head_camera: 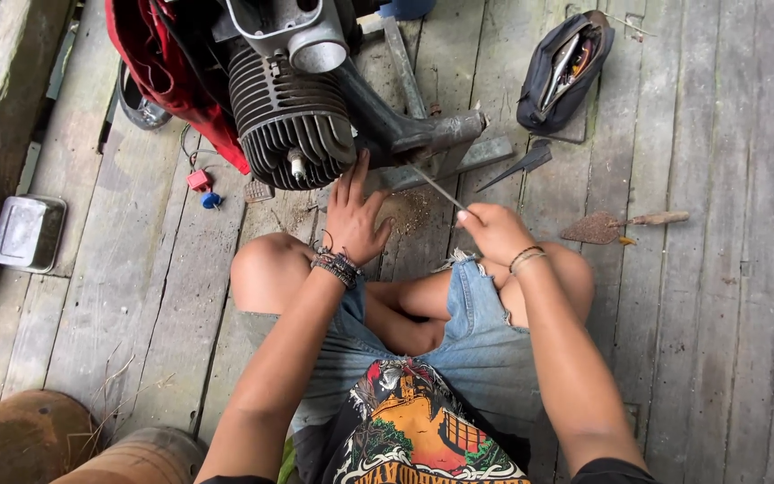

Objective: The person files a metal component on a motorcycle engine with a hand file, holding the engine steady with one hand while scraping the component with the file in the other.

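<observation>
A dark finned engine (290, 116) with a spark plug at its lower end rests on the grey wooden plank floor (718, 314). My left hand (354, 213) reaches up with spread fingers, its tips touching the underside of the engine's fins. My right hand (492, 231) grips a thin metal rod (436, 186) whose tip points up-left at the grey metal bracket (423, 134) under the engine. Brown dust lies on the planks between my hands. I sit cross-legged in denim shorts.
An open black tool pouch (564, 67) lies at the back right, a dark pointed blade (517, 168) beside it. A rusty trowel (615, 224) sits right of my knee. A metal tin (29, 233) is at left; red and blue wire connectors (203, 186) hang near the engine.
</observation>
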